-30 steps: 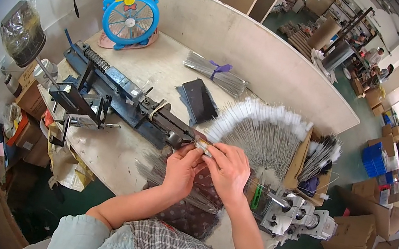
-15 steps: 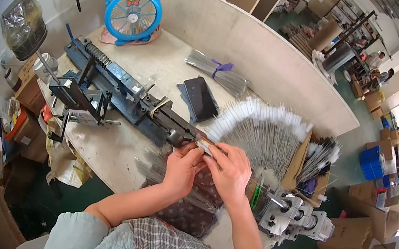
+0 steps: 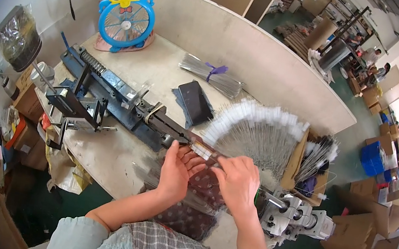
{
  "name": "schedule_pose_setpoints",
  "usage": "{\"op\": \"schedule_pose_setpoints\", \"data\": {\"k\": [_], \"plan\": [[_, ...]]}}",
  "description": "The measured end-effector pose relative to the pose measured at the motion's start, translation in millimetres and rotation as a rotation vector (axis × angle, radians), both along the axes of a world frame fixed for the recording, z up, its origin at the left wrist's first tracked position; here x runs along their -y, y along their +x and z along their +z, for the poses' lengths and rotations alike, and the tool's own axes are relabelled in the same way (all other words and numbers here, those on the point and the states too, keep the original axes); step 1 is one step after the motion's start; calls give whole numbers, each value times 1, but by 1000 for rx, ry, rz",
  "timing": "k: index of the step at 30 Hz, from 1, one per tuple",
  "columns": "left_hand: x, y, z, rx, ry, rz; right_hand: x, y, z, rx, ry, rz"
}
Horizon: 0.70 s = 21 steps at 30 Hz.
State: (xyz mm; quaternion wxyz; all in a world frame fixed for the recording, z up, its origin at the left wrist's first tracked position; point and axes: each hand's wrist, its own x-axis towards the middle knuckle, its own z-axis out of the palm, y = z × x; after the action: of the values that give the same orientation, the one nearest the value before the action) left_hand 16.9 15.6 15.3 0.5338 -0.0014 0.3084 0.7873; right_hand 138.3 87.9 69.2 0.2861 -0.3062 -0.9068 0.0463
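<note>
Dark metal makes up the bar (image 3: pixel 162 120), whose pale strip (image 3: pixel 201 149) lies just beyond the left hand (image 3: pixel 175 174), turned palm up with fingers loosely spread. The right hand (image 3: pixel 239 181) curls its fingers near the strip's end; whether they pinch anything, one cannot tell. Beyond that hand, white-tipped wires (image 3: pixel 257 142) fan out beside a cardboard box (image 3: pixel 296 162) holding dark- and white-tipped ones; farther right stands a blue crate (image 3: pixel 372 158), contents unclear.

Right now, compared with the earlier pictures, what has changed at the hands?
The hands, close together before, have parted. The right hand has shifted rightward, and its fingers no longer cover the pale block. The left hand has opened its grip, palm up. Whether the right fingertips pinch anything is unclear. The phone, tied wire bundle and blue owl-shaped fan stayed put.
</note>
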Motion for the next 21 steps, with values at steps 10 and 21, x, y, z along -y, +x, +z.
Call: {"op": "schedule_pose_setpoints", "data": {"k": [10,21], "plan": [[6,1,8,-179,-121,-134,-2,17,1,-2,-84,11],[76,-82,-38,-444,-400,52,26,79,-34,-99,-287,33]]}}
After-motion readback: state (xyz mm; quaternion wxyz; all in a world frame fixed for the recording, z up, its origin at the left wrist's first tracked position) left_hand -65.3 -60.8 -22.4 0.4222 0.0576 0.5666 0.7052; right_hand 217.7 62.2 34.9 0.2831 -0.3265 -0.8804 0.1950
